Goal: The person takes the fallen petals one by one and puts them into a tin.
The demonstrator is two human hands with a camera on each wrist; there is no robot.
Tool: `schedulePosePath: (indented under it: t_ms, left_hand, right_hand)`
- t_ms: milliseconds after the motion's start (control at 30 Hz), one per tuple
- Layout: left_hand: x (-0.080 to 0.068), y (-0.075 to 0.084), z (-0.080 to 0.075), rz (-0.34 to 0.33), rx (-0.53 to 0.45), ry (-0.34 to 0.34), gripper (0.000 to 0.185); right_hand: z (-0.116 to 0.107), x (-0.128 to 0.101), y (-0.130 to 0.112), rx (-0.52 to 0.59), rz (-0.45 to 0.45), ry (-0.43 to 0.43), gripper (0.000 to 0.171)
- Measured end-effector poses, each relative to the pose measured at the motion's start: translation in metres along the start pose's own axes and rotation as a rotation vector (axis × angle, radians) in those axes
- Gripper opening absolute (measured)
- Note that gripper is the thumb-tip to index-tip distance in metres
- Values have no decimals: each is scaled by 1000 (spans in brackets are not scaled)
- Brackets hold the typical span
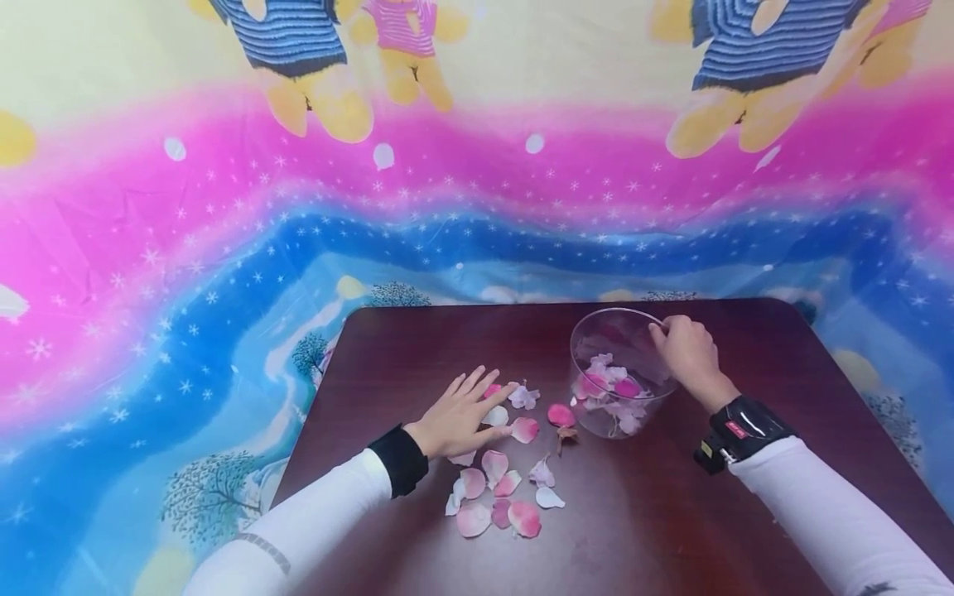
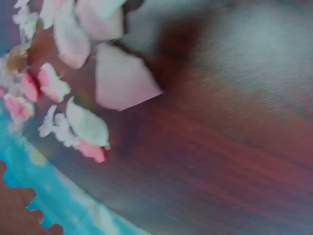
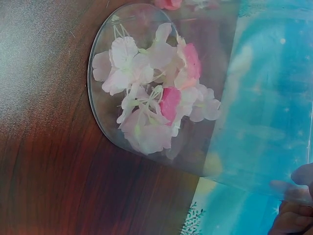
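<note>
Pink and white flower petals (image 1: pixel 498 488) lie scattered on a dark wooden table (image 1: pixel 417 348). My left hand (image 1: pixel 484 401) lies flat over the top of the pile, fingers straight and spread, touching a few petals. A clear round container (image 1: pixel 596 331) stands just to the right with several petals and small blossoms (image 1: pixel 607 387) inside. My right hand (image 1: pixel 671 335) grips its far right rim. The right wrist view shows the container's base (image 3: pixel 105 117), the blossoms (image 3: pixel 151 93) in it and my fingers (image 3: pixel 293 210) on the wall. The left wrist view is blurred, with petals (image 2: pixel 122 81) on the wood.
A bright pink, blue and yellow printed cloth (image 1: pixel 224 248) hangs behind and around the table. A loose deep-pink petal (image 1: pixel 561 415) and a dry brown bit (image 1: pixel 566 434) lie between the pile and the container. A black band (image 1: pixel 738 430) sits on my right wrist.
</note>
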State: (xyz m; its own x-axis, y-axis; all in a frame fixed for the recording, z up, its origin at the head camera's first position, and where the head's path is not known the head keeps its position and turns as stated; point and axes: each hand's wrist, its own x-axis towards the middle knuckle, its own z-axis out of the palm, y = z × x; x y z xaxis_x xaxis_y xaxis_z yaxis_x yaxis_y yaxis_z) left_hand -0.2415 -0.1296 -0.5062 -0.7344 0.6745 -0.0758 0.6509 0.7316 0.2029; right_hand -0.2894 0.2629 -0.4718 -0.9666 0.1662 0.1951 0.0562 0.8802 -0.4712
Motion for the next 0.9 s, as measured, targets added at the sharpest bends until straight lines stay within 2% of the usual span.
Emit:
schedulePosePath:
  t_ms: [233,400,900]
  left_hand:
    - [-20,-11,19,-3,51,-31,72]
    - [-31,-17,28,32,112,-28,67]
    - [-44,-22,48,96,128,-5,49]
  right_hand:
    - [1,0,2,-3,-5,6,33]
    - [1,0,2,-2,-11,9,32]
    - [0,0,2,0,-22,13,32]
